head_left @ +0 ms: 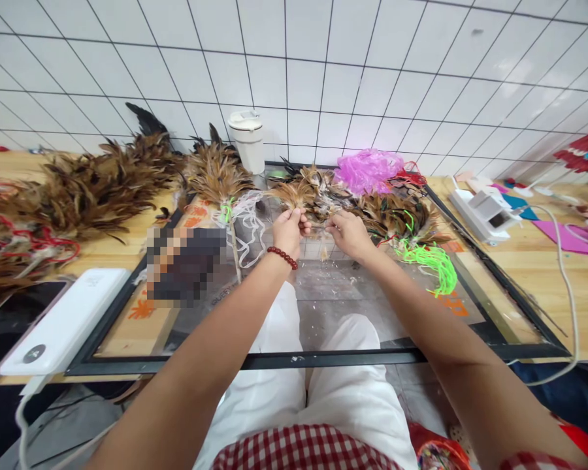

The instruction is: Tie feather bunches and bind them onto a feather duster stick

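My left hand (290,228), with a dark red bead bracelet (283,257) at its wrist, is closed in a pinch. A fan of brown feathers (292,194) rises from its fingertips. Close by, my right hand (347,233) is also pinched, its fingertips at pale fluff; what lies between them is too small to make out. A small tan feather (324,252) shows just below, between the hands. Behind both hands a heap of brown and dark feathers (396,212) lies on a black-framed glass panel (333,358).
Left stand a feather bundle (215,166), a white lidded cup (248,140), white string (249,232), a longer feather pile (93,189) and a white power bank (68,320). Right are pink plastic (367,171), bright green string (438,264) and a white device (487,212) with a cable.
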The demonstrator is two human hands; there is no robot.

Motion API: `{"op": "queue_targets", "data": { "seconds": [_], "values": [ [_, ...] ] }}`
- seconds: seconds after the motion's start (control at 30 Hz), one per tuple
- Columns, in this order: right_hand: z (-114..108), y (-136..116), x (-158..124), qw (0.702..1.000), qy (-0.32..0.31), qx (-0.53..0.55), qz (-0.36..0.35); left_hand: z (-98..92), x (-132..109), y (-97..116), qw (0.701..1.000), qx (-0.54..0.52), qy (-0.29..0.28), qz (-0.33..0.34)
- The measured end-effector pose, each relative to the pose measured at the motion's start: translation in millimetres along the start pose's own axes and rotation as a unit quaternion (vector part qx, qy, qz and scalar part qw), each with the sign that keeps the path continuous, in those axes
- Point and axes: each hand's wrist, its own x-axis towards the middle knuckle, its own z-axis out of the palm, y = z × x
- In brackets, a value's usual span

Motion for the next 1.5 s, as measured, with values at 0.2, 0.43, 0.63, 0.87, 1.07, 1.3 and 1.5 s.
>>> {"op": "queue_targets", "data": {
  "seconds": [0.2,0.43,0.63,0.87,1.07,1.3,1.5],
  "values": [
    [-20,13,5,0.994,0.092,0.051,0.005,-0.9,1,1,1.0,-0.001,0.012,0.02],
    [-15,3,11,0.831,0.116,0.502,0.208,-1.5,4,-1,0.999,0.019,0.019,0.034],
    [-9,-24,7,0.801,0.011,0.569,0.188,1.1,-2,-8,0.995,0.074,-0.065,-0.019],
    [-4,-26,5,0.912,0.062,0.381,0.134,3.0,-3,-18,0.987,0.132,-0.088,0.011],
    [-8,-26,4,0.946,0.08,0.281,0.142,0.7,-1,-23,0.978,0.174,-0.11,0.041],
    [-1,-24,6,0.836,0.017,0.512,0.199,1.9,-1,-12,0.993,0.087,-0.068,0.036],
    [-10,-26,5,0.724,-0.074,0.655,0.2,2.6,-6,-8,0.989,0.073,-0.127,-0.018]
  ]
}}
